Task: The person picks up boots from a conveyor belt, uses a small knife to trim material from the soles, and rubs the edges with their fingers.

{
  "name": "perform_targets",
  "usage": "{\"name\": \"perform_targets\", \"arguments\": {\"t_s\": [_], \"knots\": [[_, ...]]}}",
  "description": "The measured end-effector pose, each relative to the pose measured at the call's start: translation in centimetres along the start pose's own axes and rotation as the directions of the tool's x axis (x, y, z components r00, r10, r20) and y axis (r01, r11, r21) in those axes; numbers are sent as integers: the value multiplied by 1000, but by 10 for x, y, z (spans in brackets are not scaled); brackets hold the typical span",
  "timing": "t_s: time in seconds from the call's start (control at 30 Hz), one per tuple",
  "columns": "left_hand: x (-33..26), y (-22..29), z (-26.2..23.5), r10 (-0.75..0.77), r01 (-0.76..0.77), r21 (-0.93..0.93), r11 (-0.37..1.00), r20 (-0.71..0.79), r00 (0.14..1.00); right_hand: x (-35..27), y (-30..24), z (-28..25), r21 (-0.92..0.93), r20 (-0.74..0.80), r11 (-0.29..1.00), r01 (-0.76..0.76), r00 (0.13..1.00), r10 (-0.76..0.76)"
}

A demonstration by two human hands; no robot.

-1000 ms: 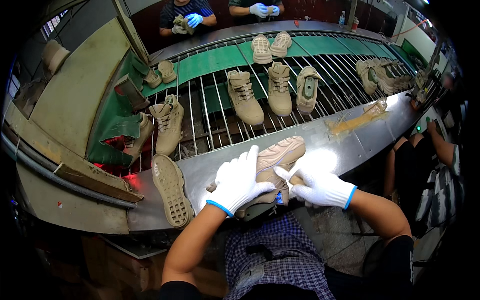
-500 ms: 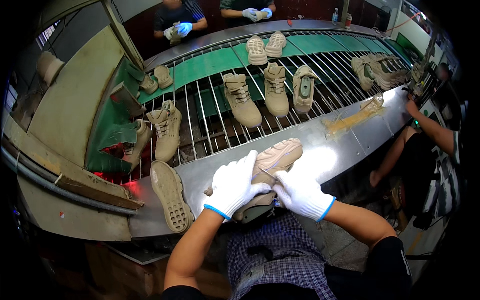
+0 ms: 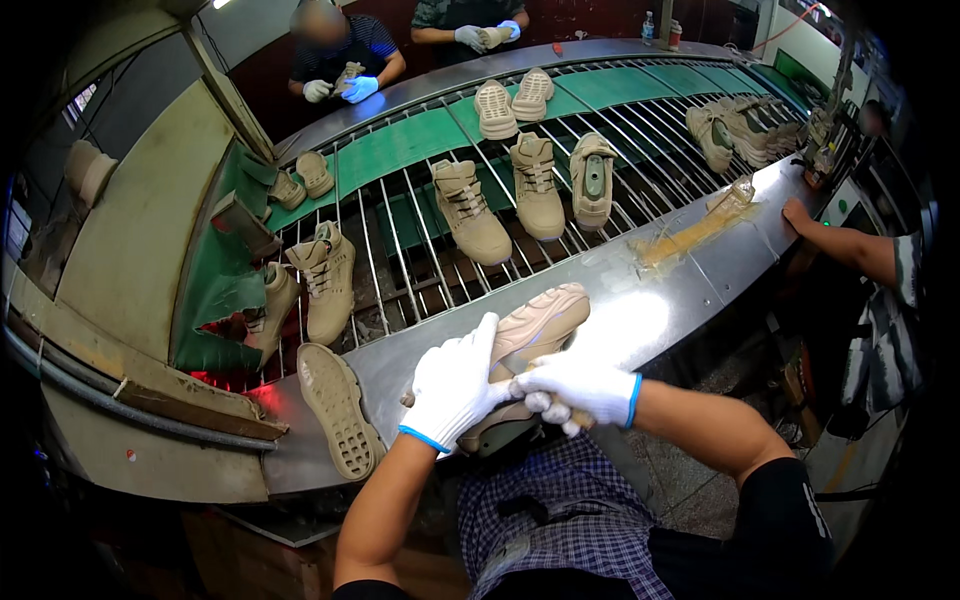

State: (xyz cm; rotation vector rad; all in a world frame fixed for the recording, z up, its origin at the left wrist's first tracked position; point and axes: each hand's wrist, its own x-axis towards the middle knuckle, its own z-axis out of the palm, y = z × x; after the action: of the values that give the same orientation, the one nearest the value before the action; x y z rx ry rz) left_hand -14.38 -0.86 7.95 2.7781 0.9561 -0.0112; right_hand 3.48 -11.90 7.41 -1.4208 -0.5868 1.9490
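Observation:
A beige shoe (image 3: 545, 318) is held tilted over the metal rim in front of me, its sole edge turned up. My left hand (image 3: 452, 385), in a white knit glove with a blue cuff, is closed around the shoe's side. Against the near side of the shoe, my right hand (image 3: 582, 385), gloved alike, has its fingers curled around a slim hand tool (image 3: 580, 419) with a tan handle. Most of that tool is hidden by the fingers. Left of my left hand, a loose beige outsole (image 3: 335, 410) lies tread side partly visible on the metal.
Beyond the metal rim (image 3: 690, 285) runs a rod conveyor carrying beige shoes (image 3: 470, 215) and a pair of soles (image 3: 497, 108). A green-curtained opening (image 3: 215, 290) glows red at left. Two gloved co-workers stand across; another person's arm (image 3: 850, 240) rests at right.
My right hand has turned over and shifted slightly; the thin tool tip that showed against the shoe is now hidden. Conveyor shoes appear slightly further left as the view shifts.

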Motion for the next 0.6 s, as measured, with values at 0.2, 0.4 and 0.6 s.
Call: {"name": "perform_targets", "arguments": {"t_s": [0.2,0.4,0.6], "knots": [[-3,-7,4,69,-69,3,998,-45,997,4,56,42,393,-186,865,312,948,-257],[-7,-9,7,64,-70,-56,996,-104,993,-20,49,6,-668,-284,321,672,169,-944],[-10,-12,9,18,-26,-74,997,-104,994,-42,4,10,-292,-106,955,41,992,-75]]}}
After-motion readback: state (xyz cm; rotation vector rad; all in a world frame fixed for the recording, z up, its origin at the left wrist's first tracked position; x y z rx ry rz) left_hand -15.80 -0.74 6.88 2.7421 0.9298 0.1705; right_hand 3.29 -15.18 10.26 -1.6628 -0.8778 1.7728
